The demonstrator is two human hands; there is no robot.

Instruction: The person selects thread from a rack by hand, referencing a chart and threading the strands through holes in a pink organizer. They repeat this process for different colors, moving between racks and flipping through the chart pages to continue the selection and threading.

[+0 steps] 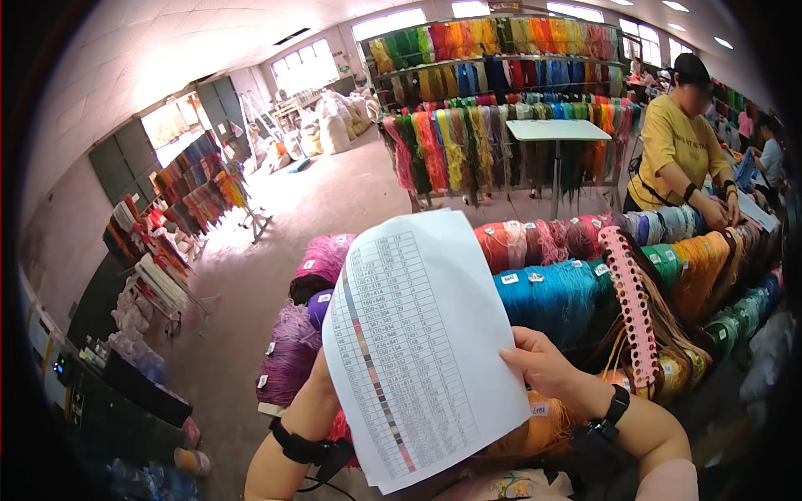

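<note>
Printed paper sheets (pixel 468 334), bearing a table with a strip of coloured cells, are up in front of me, slightly tilted. At their right edge my right hand (pixel 539 361) is closed, thumb on the front and fingers behind. My left hand (pixel 321 386) is at the lower left edge, mostly behind the paper; its fingers are hidden. Just beyond the sheets lie bundles of yarn: blue skeins (pixel 547 296), purple skeins (pixel 292 351) and orange skeins (pixel 535 430). A pink strip with holes (pixel 631 305) lies across the yarn, with brown and tan threads along it.
A person in a yellow top (pixel 681 146) handles yarn at the right end of the rows. Behind stand a tall rack of coloured skeins (pixel 501 75) and a small white table (pixel 558 130). More yarn racks (pixel 196 188) stand left, with sacks (pixel 334 125) further back.
</note>
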